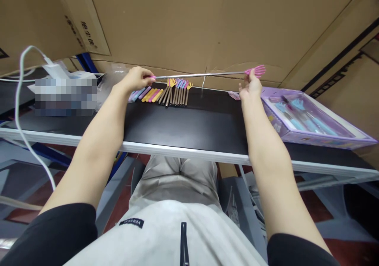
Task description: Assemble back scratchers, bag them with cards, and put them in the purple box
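A telescopic back scratcher [201, 75] with a pink claw head is stretched out level above the black table, between my two hands. My left hand [139, 78] is closed on its pink handle end. At the other end, my right hand [251, 86] pinches the rod just below the pink claw. Under the rod lie several metal scratcher rods [179, 96] with yellow, pink, blue and purple claws, side by side. Left of them is a row of coloured handles [152, 95] in yellow, pink, purple and blue, partly behind my left hand.
A purple display box [319, 139] with blue-handled back scratchers stands on the right. A small plastic packet [233, 95] lies beside my right hand. At left are clear plastic bags [111, 80] and a white cable [20, 84]. Cardboard [219, 25] walls the back of the table.
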A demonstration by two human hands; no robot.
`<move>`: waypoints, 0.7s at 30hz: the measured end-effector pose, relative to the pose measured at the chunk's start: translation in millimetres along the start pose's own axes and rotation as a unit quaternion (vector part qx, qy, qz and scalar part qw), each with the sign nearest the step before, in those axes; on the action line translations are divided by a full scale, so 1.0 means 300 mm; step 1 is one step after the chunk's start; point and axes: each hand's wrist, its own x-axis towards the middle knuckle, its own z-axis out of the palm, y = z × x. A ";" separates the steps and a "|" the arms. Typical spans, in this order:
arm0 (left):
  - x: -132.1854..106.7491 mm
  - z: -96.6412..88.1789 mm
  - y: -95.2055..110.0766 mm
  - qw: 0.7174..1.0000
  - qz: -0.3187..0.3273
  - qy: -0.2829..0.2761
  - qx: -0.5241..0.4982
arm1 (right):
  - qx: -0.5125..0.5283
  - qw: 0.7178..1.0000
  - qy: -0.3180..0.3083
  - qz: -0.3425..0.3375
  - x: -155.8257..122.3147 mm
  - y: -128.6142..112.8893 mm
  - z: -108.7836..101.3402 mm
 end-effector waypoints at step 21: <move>-0.001 0.026 0.072 0.999 0.036 0.018 -0.004 | -0.089 0.991 -0.071 -0.069 -0.020 0.033 0.073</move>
